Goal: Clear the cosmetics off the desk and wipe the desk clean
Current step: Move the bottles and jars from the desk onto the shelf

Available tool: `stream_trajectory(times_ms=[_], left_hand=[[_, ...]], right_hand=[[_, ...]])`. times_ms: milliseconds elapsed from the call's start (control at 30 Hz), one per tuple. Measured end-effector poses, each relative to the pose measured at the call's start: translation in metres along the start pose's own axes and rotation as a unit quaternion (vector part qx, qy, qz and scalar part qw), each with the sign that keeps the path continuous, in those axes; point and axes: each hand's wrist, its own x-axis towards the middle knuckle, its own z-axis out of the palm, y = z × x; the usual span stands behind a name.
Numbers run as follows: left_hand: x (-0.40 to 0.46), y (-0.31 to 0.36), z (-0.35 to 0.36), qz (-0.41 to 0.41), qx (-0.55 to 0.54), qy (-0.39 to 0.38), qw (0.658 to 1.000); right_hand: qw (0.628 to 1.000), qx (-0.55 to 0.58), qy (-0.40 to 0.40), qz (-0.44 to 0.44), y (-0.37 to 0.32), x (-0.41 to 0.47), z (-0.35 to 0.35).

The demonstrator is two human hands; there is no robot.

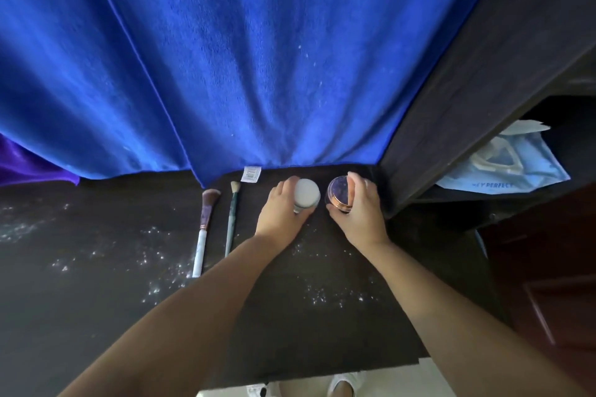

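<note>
Here, white specks point(106, 255) are scattered over the dark table point(96, 316). Two brushes point(206, 229) are laid side by side below the blue cloth point(225, 58). Just beside them, a white-capped jar point(306, 195) is gripped by the left hand point(282, 214), and a gold-rimmed jar point(339, 195) is clasped by the right hand point(362, 211).

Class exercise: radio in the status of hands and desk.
Left hand grips white-capped jar; right hand grips purple jar. Two brushes remain on the desk. White specks scattered, unwiped.
</note>
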Motion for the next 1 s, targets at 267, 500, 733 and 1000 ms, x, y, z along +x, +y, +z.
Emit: stream_trajectory(times_ms=[267,500,733,1000], left_hand=[[-0.032,0.060,-0.043,0.077,-0.080,0.067,0.992],[-0.066,0.188,-0.045,0.270,-0.140,0.083,0.949],[-0.040,0.324,-0.024,0.325,-0.174,0.033,0.929],[0.030,0.381,0.010,0.287,-0.064,0.053,0.954]], right_hand=[[0.995,0.049,0.050,-0.069,-0.040,-0.042,-0.072],[0.981,0.028,0.168,-0.092,-0.039,-0.071,-0.214],[0.955,0.034,0.290,-0.040,-0.009,-0.035,-0.342],[0.970,-0.033,0.239,-0.004,0.012,0.040,-0.385]])
